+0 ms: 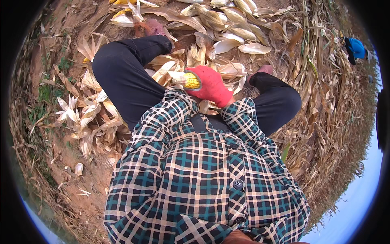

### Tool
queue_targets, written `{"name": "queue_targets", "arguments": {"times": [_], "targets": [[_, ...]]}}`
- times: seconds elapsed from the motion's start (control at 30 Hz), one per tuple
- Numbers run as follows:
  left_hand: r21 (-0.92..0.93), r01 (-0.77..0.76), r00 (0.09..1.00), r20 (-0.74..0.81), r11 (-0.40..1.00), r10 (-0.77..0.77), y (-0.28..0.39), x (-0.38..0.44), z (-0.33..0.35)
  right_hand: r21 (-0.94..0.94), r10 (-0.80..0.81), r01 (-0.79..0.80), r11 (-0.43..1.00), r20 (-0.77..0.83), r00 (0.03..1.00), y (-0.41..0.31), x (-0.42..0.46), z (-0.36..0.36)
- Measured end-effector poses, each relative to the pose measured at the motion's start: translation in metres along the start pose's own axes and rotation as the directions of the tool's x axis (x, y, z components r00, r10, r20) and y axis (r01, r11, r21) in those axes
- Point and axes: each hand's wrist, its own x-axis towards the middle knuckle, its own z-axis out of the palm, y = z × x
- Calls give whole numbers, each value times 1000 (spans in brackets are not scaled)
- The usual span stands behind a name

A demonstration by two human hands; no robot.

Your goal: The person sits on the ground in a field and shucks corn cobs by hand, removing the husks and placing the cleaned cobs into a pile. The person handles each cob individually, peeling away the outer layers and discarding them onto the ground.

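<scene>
My right hand (210,87), in a red work glove, is closed around an ear of maize (192,81) in front of my lap. Yellow kernels show at the glove's grey edge, and the ear's pale end points left. The left plaid sleeve (179,99) reaches to the same spot, but my left hand cannot be told apart there; the glove and sleeve hide what lies beneath. Loose dry husks (166,71) lie on the ground between my bent legs, just beyond the hands.
Unhusked maize ears (240,26) are heaped ahead. Partly bared yellow ears (122,14) lie at the upper left. Opened husks (86,114) cover ground beside my left leg. Dry maize stalks (320,100) spread along the right. A blue object (356,48) lies farther off at the upper right.
</scene>
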Motion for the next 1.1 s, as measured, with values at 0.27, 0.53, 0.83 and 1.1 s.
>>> {"name": "queue_targets", "arguments": {"times": [0.27, 0.53, 0.83, 1.1], "targets": [[146, -69, 941, 337, 987, 16, 61, -20, -48, 970, 960, -110, 218, -193, 202, 134, -36, -9], [-32, -218, 877, 432, 975, 210, 110, -62, -95, 921, 922, 38, -387, 387, 6, 220, -43, 20], [93, -132, 884, 462, 987, 75, 109, -49, -85, 999, 710, 42, -20, -15, 704, 108, 143, -74], [-57, -121, 893, 430, 991, 134, 116, -48, -80, 323, 775, -721, 613, -69, 628, 183, -10, 35]]}}
